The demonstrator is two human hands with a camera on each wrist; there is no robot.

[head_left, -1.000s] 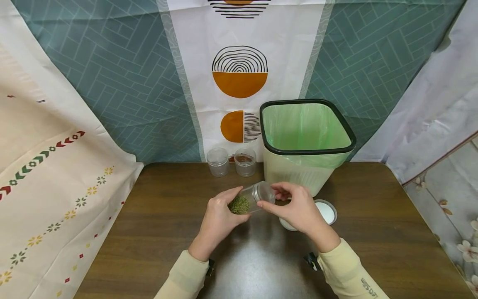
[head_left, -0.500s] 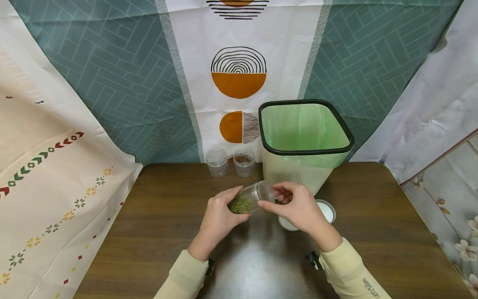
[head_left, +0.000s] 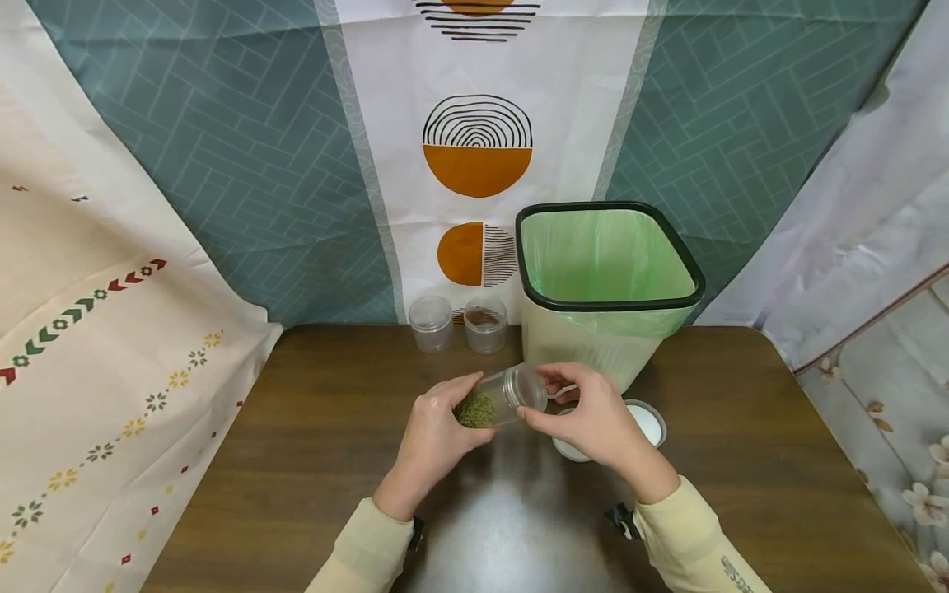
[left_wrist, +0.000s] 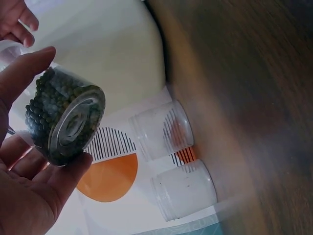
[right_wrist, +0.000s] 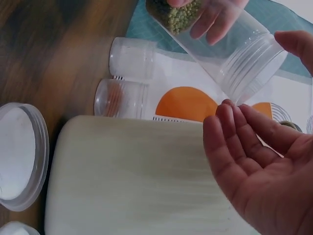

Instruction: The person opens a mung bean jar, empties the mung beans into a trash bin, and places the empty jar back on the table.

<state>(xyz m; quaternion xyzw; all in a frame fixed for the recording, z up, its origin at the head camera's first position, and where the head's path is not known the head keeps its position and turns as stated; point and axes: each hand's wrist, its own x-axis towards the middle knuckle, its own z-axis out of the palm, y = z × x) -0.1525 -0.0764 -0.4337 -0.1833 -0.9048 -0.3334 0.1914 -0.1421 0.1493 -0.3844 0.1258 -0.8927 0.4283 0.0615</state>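
My left hand [head_left: 437, 424] grips the lower end of a clear plastic jar [head_left: 511, 391], thumb on one side and fingers on the other. Small green beans [head_left: 476, 408], like mung beans, lie in the bottom of this tilted jar. Its threaded mouth is uncovered and points toward my right hand [head_left: 593, 412]. In the right wrist view, the thumb [right_wrist: 296, 46] and fingertips of that hand span the jar's rim [right_wrist: 264, 68] from opposite sides. Two round clear-rimmed lids with white insides, one lid [head_left: 645, 422] and another lid [head_left: 569, 449], lie on the table, partly hidden by the right hand.
Two clear jars, a left jar [head_left: 432, 325] and a right jar [head_left: 486, 325], stand at the table's back edge. Right of them is a cream bin [head_left: 574, 338] with a black rim and green liner. Patterned cloth [head_left: 474, 173] hangs behind the brown table [head_left: 319, 461].
The jar and both hands keep nearly the same place and tilt. The right thumb shifts slightly along the rim; the head view moves a little.
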